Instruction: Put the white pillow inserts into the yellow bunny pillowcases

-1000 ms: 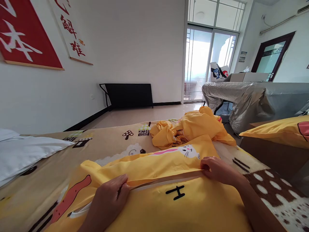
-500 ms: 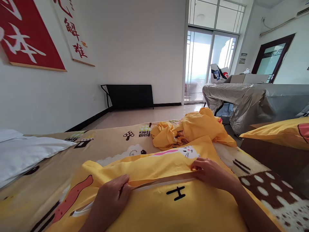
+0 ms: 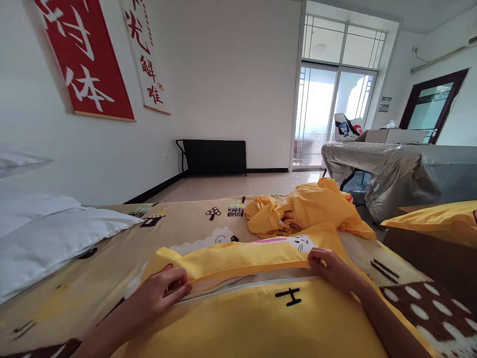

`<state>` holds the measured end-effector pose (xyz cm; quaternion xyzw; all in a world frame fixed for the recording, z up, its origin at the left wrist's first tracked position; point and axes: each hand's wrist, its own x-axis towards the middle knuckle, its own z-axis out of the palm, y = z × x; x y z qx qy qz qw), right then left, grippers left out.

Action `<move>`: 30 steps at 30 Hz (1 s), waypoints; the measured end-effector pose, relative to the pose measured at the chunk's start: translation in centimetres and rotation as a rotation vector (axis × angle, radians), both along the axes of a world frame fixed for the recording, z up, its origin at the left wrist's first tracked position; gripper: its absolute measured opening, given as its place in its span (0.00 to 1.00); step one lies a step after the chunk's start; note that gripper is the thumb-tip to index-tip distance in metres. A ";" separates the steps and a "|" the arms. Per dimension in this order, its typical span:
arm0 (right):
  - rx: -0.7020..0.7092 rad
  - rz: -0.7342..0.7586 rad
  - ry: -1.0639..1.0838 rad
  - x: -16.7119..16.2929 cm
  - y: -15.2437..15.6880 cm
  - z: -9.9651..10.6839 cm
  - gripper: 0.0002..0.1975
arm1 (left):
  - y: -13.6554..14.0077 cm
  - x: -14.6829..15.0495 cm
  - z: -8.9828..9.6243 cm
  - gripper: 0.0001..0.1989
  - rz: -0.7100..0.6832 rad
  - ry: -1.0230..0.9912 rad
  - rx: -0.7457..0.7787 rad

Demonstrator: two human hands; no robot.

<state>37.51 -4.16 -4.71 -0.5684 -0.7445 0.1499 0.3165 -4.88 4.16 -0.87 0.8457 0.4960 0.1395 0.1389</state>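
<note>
A: From the head camera, our left hand (image 3: 164, 288) pinches the left end of the folded flap on the yellow pillowcase (image 3: 261, 318), fingers closed on the cloth. Our right hand (image 3: 330, 268) grips the same flap near its right end, thumb on top, fingers curled under.

B: Agreed. Between our hands the flap is lifted a little, and a white zipper line (image 3: 242, 288) shows under it. The pillowcase lies across the near edge of the bed (image 3: 112, 253), a black letter H on its top side and a rabbit print (image 3: 301, 242) on its far side.

A: Beyond it, toward the far edge of the bed, we see a crumpled yellow cloth (image 3: 309, 211). A white pillow (image 3: 48, 238) lies at the left edge, well apart from our hands.

B: Right of the bed sits another yellow pillow (image 3: 439, 221).
</note>
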 end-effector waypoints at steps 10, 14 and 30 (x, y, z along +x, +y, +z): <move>0.089 -0.061 -0.164 -5.0 -2.0 1.9 0.09 | -0.4 -4.2 0.7 0.16 0.057 -0.124 -0.295; 0.178 0.160 -0.306 -11.8 -3.5 4.9 0.10 | 0.0 -5.0 0.1 0.18 0.012 -0.178 -0.320; 0.113 0.342 -0.406 -28.4 0.5 1.4 0.28 | 0.1 -4.2 0.8 0.08 -0.056 -0.016 -0.145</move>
